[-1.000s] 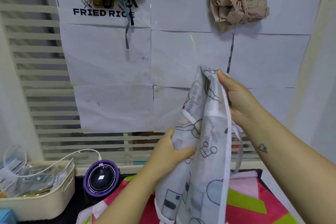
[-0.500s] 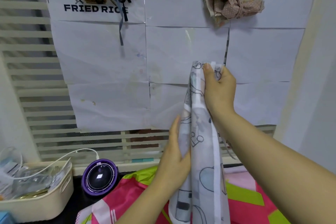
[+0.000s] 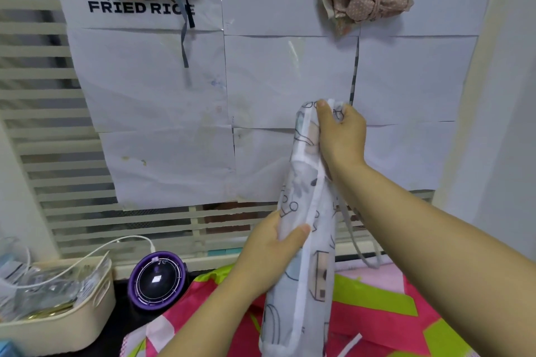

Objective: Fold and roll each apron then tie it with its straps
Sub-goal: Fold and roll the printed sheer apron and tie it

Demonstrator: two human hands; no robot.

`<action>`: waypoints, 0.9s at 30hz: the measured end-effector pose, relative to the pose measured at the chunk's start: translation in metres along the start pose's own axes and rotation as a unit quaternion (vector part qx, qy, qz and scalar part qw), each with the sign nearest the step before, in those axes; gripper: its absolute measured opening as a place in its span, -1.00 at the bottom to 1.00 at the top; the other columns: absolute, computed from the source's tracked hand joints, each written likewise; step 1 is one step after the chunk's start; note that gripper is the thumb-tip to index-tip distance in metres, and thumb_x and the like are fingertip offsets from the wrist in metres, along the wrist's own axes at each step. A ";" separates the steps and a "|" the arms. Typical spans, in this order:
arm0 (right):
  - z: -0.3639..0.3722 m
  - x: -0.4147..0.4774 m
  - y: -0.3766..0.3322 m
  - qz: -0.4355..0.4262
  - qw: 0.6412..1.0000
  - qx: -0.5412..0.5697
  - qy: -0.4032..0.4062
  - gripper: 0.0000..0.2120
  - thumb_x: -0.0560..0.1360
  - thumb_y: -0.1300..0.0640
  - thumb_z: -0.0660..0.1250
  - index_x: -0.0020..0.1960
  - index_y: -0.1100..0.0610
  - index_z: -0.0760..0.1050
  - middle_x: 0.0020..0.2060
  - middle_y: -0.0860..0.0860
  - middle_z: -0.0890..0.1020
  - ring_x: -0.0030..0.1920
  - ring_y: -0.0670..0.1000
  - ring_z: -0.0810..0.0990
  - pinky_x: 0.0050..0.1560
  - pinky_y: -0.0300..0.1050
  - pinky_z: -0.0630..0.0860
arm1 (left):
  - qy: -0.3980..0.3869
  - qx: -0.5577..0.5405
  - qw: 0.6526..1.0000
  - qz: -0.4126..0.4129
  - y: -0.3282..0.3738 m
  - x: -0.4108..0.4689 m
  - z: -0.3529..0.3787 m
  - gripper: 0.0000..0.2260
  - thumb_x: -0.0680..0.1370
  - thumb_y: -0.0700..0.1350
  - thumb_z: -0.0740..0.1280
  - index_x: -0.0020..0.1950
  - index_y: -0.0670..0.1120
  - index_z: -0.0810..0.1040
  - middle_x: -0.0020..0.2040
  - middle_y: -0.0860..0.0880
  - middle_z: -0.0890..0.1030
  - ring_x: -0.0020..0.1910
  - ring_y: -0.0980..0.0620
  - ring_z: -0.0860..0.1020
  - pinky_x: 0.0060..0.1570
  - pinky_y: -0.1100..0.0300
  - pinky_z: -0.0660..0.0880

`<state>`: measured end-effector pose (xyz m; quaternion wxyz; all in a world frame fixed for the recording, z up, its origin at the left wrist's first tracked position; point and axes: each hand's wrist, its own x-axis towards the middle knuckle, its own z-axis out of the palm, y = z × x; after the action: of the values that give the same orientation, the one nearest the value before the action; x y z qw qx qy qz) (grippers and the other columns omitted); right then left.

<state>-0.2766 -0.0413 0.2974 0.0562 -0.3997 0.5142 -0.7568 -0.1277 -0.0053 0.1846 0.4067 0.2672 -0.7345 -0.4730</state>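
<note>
Head cam: apron (image 3: 304, 284) hangs vertical, right hand (image 3: 340, 136) gripping top, left hand (image 3: 269, 252) clutching mid.

**A:** What does the apron look like?

**B:** The apron (image 3: 307, 284) is thin white fabric printed with grey-outlined cartoon drawings. A white binding runs along its edge.

**A:** Is it spread flat?

**B:** No. It is gathered lengthwise into a narrow upright band, held in the air. The right hand (image 3: 342, 136) grips its top end, and the left hand (image 3: 272, 246) clasps it about midway down.

**A:** And the straps?

**B:** One white strap (image 3: 354, 243) hangs loose in a loop on its right side. The apron's lower end drops toward the desk's near edge and runs out of view.
</note>
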 end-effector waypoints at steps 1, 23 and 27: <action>-0.002 0.003 0.001 0.027 0.999 -0.013 -0.041 -0.75 0.55 0.02 0.30 -0.26 0.08 0.38 -0.27 0.01 0.53 -0.25 -0.04 0.49 -0.17 -0.13 0.45 | -0.005 -0.022 1.000 -0.005 -0.001 -0.001 -0.002 -0.81 0.57 -0.13 0.31 0.10 0.15 0.54 0.01 0.21 0.66 0.02 0.23 0.61 -0.01 0.37 0.50; -0.049 -0.070 0.026 0.273 0.835 0.076 -0.472 -0.60 0.51 0.00 0.28 0.30 0.12 0.47 0.13 0.04 0.65 0.15 0.04 0.62 0.22 -0.03 0.51 | 0.051 -0.090 0.994 0.038 0.012 0.016 -0.015 -0.50 0.65 -0.17 0.13 0.35 0.36 0.02 0.44 0.08 0.28 0.38 0.21 0.35 0.23 0.35 0.42; -0.051 -0.065 0.021 0.194 0.862 0.009 -0.468 -0.78 0.59 0.08 0.22 0.19 0.05 0.55 0.04 -0.03 0.69 0.05 -0.05 0.66 0.03 -0.21 0.58 | 0.043 -0.098 0.994 0.017 0.020 0.023 -0.024 -0.44 0.65 -0.19 0.14 0.42 0.34 -0.02 0.51 -0.04 0.21 0.46 0.01 0.28 0.38 -0.03 0.34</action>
<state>-0.2737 0.0180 0.2368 0.4389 -0.5987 0.4880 -0.4591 -0.1198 -0.0268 0.2160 0.4702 0.2335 -0.6707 -0.5239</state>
